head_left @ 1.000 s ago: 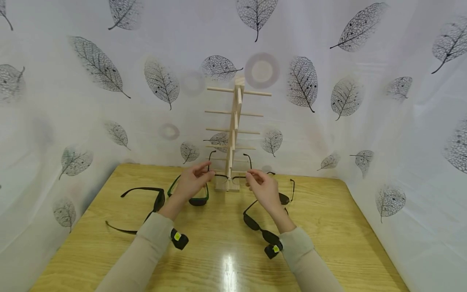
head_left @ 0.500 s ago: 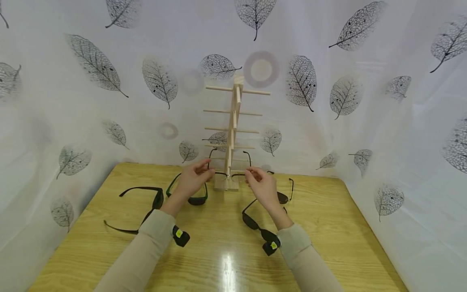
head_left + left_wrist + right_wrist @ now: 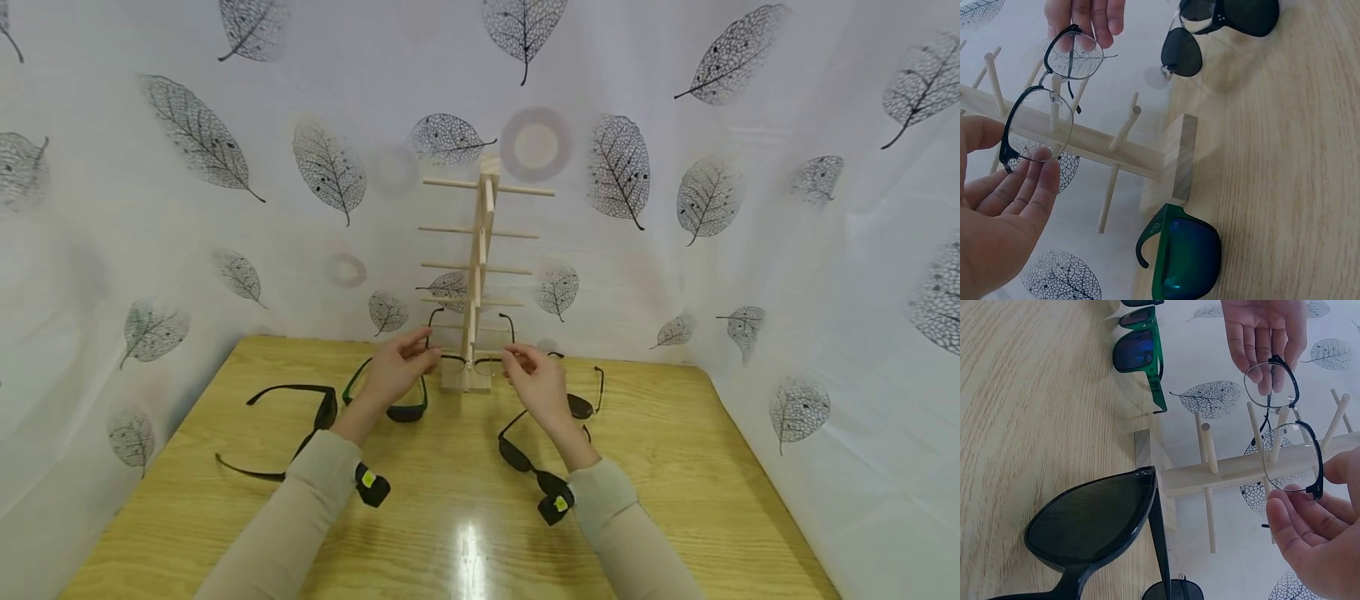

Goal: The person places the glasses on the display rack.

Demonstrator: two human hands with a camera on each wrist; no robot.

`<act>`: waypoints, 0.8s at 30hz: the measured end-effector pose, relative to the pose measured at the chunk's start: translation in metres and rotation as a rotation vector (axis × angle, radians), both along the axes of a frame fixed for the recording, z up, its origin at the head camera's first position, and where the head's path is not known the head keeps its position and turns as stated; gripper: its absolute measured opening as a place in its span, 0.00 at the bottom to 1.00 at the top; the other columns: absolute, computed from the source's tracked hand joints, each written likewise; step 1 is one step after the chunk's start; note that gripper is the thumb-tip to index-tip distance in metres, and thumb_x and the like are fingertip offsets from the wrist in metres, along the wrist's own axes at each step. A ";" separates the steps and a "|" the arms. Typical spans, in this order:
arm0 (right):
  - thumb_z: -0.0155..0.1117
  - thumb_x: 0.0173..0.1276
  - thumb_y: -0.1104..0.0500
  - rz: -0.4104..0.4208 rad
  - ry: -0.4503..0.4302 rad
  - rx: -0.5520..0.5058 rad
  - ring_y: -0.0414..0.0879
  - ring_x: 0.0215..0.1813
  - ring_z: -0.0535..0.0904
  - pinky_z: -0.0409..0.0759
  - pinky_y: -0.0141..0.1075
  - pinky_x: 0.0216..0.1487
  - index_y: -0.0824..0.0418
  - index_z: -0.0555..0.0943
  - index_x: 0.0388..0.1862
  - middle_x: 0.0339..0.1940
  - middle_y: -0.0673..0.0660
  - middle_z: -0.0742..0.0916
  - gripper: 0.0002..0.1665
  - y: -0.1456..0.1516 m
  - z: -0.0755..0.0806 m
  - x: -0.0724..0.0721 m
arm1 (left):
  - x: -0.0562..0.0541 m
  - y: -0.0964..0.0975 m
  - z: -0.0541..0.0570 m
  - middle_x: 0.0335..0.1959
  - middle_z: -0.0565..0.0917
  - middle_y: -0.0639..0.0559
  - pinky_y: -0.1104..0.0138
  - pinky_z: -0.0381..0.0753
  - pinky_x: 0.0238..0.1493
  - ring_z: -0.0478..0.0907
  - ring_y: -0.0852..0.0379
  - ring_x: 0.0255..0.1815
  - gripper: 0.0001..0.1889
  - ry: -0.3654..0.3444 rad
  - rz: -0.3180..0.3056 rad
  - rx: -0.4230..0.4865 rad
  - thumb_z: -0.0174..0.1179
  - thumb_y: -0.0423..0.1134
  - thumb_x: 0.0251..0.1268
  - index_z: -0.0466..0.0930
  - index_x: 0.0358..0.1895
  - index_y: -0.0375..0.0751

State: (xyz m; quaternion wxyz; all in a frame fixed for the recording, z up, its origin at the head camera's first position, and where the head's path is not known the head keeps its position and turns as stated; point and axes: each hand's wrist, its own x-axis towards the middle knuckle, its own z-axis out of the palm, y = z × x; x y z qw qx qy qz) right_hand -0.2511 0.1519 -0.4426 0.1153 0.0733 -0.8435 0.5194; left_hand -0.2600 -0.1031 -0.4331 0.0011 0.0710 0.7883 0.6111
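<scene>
While both forearms (image 3: 281, 533) (image 3: 637, 529) slant inward, the hands (image 3: 393, 371) (image 3: 538, 379) pinch clear-lensed glasses (image 3: 1032, 89).

Held up before you: one pair of clear-lensed glasses (image 3: 1040, 112), intact to view. Upper rims dark; lower rims thin and pale; bridge pale. Both temples are unfolded, reaching away from you, one on each side of the wooden stand (image 3: 480, 250), their dark tips curved. Your left hand (image 3: 393, 367) pinches the left end of the frame, your right hand (image 3: 542, 379) the right end. The glasses sit near level, in front of the stand's lower portion; you cannot confirm whether the bridge touches a peg. The stand is pale, with a leaning post, paired side pegs and a block base.
</scene>
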 end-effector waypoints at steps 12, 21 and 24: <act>0.66 0.79 0.51 0.005 0.004 -0.005 0.60 0.43 0.91 0.86 0.32 0.37 0.60 0.87 0.60 0.40 0.61 0.93 0.19 -0.001 -0.003 0.000 | 0.000 0.000 -0.002 0.61 0.87 0.37 0.66 0.84 0.54 0.88 0.52 0.52 0.29 -0.019 0.002 -0.005 0.63 0.42 0.77 0.73 0.77 0.42; 0.65 0.79 0.53 0.003 0.007 -0.015 0.59 0.41 0.91 0.85 0.29 0.35 0.61 0.88 0.58 0.37 0.61 0.93 0.17 -0.001 -0.005 -0.001 | -0.002 -0.001 -0.007 0.63 0.85 0.36 0.54 0.86 0.61 0.87 0.48 0.56 0.29 -0.034 0.004 0.023 0.63 0.42 0.77 0.73 0.77 0.41; 0.64 0.80 0.53 0.007 0.002 -0.019 0.63 0.43 0.90 0.85 0.28 0.35 0.61 0.88 0.58 0.39 0.62 0.93 0.17 -0.001 -0.005 -0.001 | -0.002 0.000 -0.006 0.63 0.86 0.36 0.56 0.86 0.60 0.87 0.47 0.57 0.29 -0.028 0.002 0.018 0.63 0.42 0.77 0.73 0.77 0.41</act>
